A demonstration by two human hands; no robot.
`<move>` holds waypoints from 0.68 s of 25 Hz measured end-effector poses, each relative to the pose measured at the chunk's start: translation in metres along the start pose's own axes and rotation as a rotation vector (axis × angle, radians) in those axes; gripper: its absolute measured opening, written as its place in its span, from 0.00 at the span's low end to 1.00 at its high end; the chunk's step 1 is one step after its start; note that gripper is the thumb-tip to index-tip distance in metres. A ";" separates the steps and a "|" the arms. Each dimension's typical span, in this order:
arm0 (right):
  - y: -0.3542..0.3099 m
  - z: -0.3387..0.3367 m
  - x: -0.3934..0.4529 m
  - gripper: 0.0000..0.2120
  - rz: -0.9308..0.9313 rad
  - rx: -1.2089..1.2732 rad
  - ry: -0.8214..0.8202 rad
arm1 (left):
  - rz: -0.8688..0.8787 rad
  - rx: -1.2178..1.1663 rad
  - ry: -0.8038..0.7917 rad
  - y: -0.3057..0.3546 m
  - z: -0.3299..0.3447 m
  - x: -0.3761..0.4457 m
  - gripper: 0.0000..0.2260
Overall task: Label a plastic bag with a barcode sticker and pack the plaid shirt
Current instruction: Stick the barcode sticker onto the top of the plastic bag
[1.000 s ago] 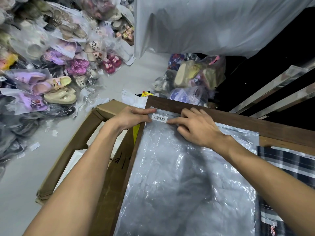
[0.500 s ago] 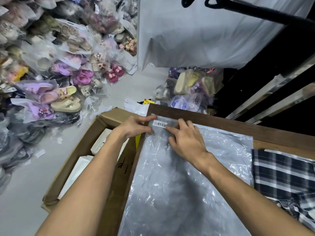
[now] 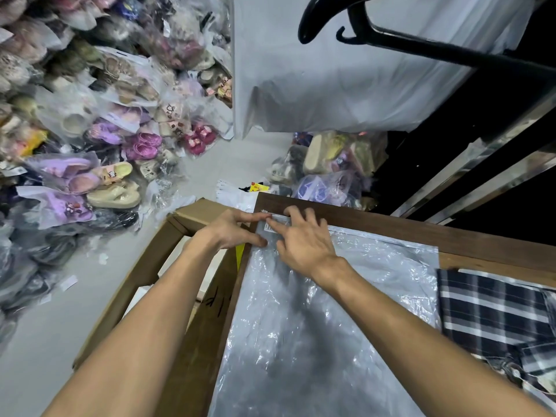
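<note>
A clear plastic bag [image 3: 316, 332] lies flat on the brown wooden table [image 3: 391, 228]. At the bag's far left corner sits a white barcode sticker [image 3: 267, 227], mostly covered by fingers. My right hand [image 3: 304, 239] lies flat on that corner, fingers straight, pressing over the sticker. My left hand [image 3: 233, 230] rests at the table's left edge, its fingers and thumb touching the bag's corner beside the sticker. The dark plaid shirt [image 3: 493, 314] lies on the table at the right, next to the bag.
An open cardboard box [image 3: 150, 266] stands against the table's left side. Bagged slippers and shoes [image 3: 90, 145] pile up on the floor at the left, with more bags [image 3: 331, 164] beyond the table. A black hanger [image 3: 391, 34] hangs at the top.
My right hand has slid left along the bag's corner and now covers most of the sticker, which was in plain sight before. The view has tilted upward, showing the hanger.
</note>
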State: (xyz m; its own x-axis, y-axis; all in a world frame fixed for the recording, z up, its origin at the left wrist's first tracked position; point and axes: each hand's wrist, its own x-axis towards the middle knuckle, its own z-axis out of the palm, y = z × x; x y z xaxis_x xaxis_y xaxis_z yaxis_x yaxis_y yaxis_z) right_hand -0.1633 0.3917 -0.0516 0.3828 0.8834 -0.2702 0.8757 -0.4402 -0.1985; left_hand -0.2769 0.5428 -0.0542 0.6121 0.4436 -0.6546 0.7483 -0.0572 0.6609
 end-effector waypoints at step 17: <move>-0.015 0.016 -0.018 0.21 0.013 -0.001 0.083 | -0.004 0.101 -0.002 0.009 0.000 -0.006 0.25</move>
State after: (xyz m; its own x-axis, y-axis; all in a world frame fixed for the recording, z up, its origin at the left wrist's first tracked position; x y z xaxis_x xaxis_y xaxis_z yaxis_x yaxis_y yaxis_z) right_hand -0.1883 0.3802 -0.0584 0.4169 0.8880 -0.1940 0.8709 -0.4513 -0.1946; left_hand -0.2736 0.5398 -0.0444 0.6093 0.4423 -0.6581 0.7729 -0.1455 0.6177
